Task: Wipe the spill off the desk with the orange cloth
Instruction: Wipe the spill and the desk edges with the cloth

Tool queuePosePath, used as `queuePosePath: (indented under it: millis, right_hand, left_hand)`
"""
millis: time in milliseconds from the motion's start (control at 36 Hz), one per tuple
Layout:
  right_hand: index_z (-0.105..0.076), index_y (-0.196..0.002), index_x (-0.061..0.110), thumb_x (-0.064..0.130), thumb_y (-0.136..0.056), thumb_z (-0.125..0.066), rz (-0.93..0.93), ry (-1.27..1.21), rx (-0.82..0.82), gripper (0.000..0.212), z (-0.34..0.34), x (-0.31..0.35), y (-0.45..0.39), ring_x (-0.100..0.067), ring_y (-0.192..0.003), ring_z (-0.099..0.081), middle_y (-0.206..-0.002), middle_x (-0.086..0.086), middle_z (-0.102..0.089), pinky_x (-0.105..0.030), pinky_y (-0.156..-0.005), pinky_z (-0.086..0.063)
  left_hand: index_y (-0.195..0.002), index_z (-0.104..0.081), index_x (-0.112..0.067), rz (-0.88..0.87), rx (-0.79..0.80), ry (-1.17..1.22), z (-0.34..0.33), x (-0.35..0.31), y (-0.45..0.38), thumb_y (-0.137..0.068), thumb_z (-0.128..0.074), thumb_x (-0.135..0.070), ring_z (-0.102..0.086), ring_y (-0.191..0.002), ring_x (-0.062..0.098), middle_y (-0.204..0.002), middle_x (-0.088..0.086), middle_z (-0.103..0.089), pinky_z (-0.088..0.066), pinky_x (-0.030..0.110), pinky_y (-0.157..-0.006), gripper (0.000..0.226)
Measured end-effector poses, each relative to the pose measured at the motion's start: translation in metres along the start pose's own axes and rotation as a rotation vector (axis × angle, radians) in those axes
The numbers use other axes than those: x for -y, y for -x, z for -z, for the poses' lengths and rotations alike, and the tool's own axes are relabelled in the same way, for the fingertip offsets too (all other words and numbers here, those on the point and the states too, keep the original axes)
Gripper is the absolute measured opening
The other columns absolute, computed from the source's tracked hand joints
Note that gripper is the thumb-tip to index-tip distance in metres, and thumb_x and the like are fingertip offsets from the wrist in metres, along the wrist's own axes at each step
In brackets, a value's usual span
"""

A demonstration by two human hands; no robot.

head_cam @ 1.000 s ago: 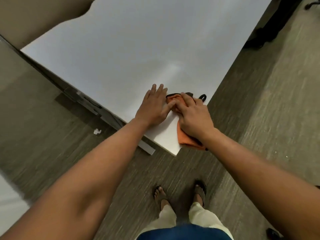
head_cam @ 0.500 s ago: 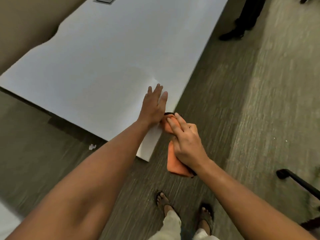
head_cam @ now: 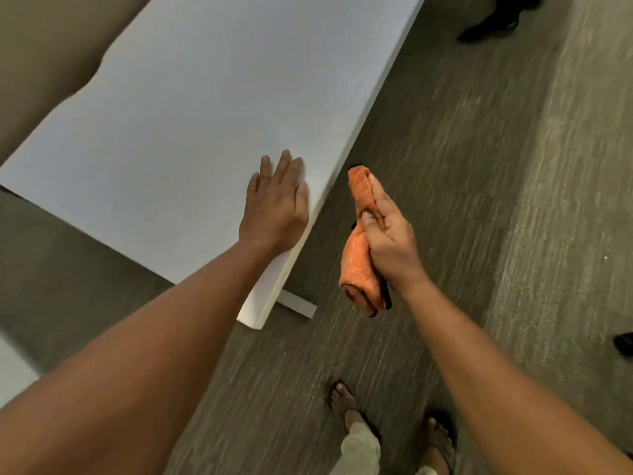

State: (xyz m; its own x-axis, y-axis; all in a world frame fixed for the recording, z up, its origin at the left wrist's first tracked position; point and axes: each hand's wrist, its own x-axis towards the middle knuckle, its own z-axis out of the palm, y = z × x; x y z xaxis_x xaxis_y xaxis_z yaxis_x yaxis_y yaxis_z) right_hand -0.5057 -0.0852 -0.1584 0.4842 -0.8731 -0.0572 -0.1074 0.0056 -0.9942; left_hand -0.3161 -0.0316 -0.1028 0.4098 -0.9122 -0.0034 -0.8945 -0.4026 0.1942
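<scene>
At frame centre, right hand (head_cam: 388, 234) is gripping the rolled orange microfibre cloth (head_cam: 359, 265) over grey carpet (head_cam: 479, 166), clear of the white rectangular bench (head_cam: 171, 132); left hand (head_cam: 275, 204) is lying flat, fingers extended, holding nothing, on its edge.

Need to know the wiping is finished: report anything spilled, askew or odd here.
No spill shows on the white desk top, though the picture is blurred. The right hand holds the bunched orange cloth off the desk, over the carpet.

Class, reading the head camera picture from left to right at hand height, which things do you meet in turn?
White desk → left hand flat on it → orange cloth → right hand gripping it → carpet floor.
</scene>
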Motion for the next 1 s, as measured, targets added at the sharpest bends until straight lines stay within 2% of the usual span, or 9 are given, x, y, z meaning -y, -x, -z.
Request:
queuePosePath:
  millis: [83, 194, 306, 472, 611, 694, 806, 917, 1000]
  right_hand:
    - [-0.036, -0.149, 0.048, 0.029, -0.099, -0.049, 0.06, -0.092, 0.0, 0.055, -0.014, -0.003, -0.008, -0.013, -0.139, -0.047, -0.155, 0.013, -0.043, -0.049, -0.114, -0.042]
    - [-0.037, -0.152, 0.037, 0.021, -0.101, -0.049, 0.19, -0.132, -0.05, 0.055, -0.028, -0.006, -0.016, -0.012, -0.142, -0.043, -0.158, 0.01, -0.041, -0.049, -0.116, -0.04]
    - [-0.042, -0.151, 0.034, 0.016, -0.101, -0.05, 0.29, -0.052, -0.06, 0.054, -0.041, -0.011, -0.017, -0.005, -0.145, -0.038, -0.16, 0.01, -0.038, -0.041, -0.119, -0.037]
    - [-0.045, -0.15, 0.029, 0.017, -0.1, -0.051, 0.276, 0.0, -0.095, 0.052, -0.055, -0.023, 0.001, -0.005, -0.144, -0.039, -0.155, 0.016, -0.039, -0.038, -0.119, -0.037]
    - [-0.049, -0.149, 0.021, 0.01, -0.099, -0.051, 0.307, 0.109, 0.027, 0.051, -0.05, -0.052, 0.028, -0.009, -0.142, -0.043, -0.152, 0.002, -0.049, -0.039, -0.12, -0.034]
    - [-0.048, -0.149, 0.022, 0.009, -0.1, -0.05, 0.29, 0.062, -0.019, 0.051, -0.048, -0.056, 0.039, -0.005, -0.141, -0.042, -0.151, 0.007, -0.049, -0.038, -0.12, -0.035]
    - [-0.045, -0.152, 0.023, 0.009, -0.101, -0.049, 0.308, 0.009, -0.104, 0.052, -0.041, -0.035, 0.024, -0.006, -0.143, -0.04, -0.155, 0.005, -0.046, -0.038, -0.12, -0.035]
    - [-0.044, -0.151, 0.03, 0.013, -0.101, -0.048, 0.42, 0.062, -0.102, 0.054, -0.041, -0.011, 0.004, -0.001, -0.141, -0.041, -0.157, 0.008, -0.042, -0.022, -0.114, -0.037]
    - [-0.048, -0.15, 0.027, 0.009, -0.1, -0.05, 0.466, 0.126, -0.089, 0.053, -0.054, -0.012, 0.002, -0.008, -0.141, -0.042, -0.158, 0.011, -0.039, -0.034, -0.115, -0.042]
  left_hand:
    - [-0.16, -0.019, -0.025, 0.007, -0.015, 0.006, -0.002, 0.003, 0.002, -0.104, -0.016, -0.043, 0.007, -0.156, 0.023, -0.17, -0.001, -0.008, 0.002, 0.04, -0.123, 0.058]
    - [-0.16, -0.02, -0.026, 0.008, -0.022, -0.001, -0.004, 0.001, 0.001, -0.105, -0.018, -0.042, 0.011, -0.155, 0.022, -0.17, -0.003, -0.008, 0.003, 0.042, -0.124, 0.057]
    - [-0.16, -0.019, -0.025, 0.002, -0.012, 0.003, 0.0, -0.004, -0.001, -0.103, -0.017, -0.043, 0.01, -0.155, 0.022, -0.17, -0.002, -0.008, -0.001, 0.045, -0.126, 0.06]
    - [-0.161, -0.015, -0.025, -0.005, 0.012, -0.026, -0.002, -0.004, -0.001, -0.106, -0.017, -0.04, 0.005, -0.156, 0.023, -0.17, -0.001, -0.005, -0.001, 0.047, -0.126, 0.057]
    - [-0.161, -0.016, -0.022, -0.028, 0.015, -0.045, 0.001, -0.004, 0.0, -0.109, -0.019, -0.037, 0.0, -0.156, 0.026, -0.17, 0.002, -0.007, -0.005, 0.045, -0.126, 0.054]
    - [-0.16, -0.019, -0.023, -0.047, 0.03, -0.033, 0.009, -0.001, 0.0, -0.109, -0.025, -0.037, -0.003, -0.156, 0.028, -0.169, 0.0, -0.01, -0.01, 0.046, -0.125, 0.054]
    - [-0.161, -0.014, -0.026, -0.143, 0.116, -0.058, 0.021, 0.013, 0.001, -0.108, -0.025, -0.048, 0.002, -0.156, 0.023, -0.169, -0.005, -0.004, -0.009, 0.045, -0.124, 0.058]
    - [-0.162, -0.008, -0.028, -0.203, 0.124, -0.074, 0.018, 0.023, 0.006, -0.108, -0.019, -0.05, 0.007, -0.155, 0.02, -0.169, -0.006, 0.001, -0.003, 0.042, -0.126, 0.06]
    - [-0.162, -0.007, -0.029, -0.218, 0.101, -0.056, 0.015, 0.026, 0.004, -0.108, -0.016, -0.049, 0.008, -0.155, 0.019, -0.169, -0.007, 0.001, -0.002, 0.042, -0.126, 0.058]
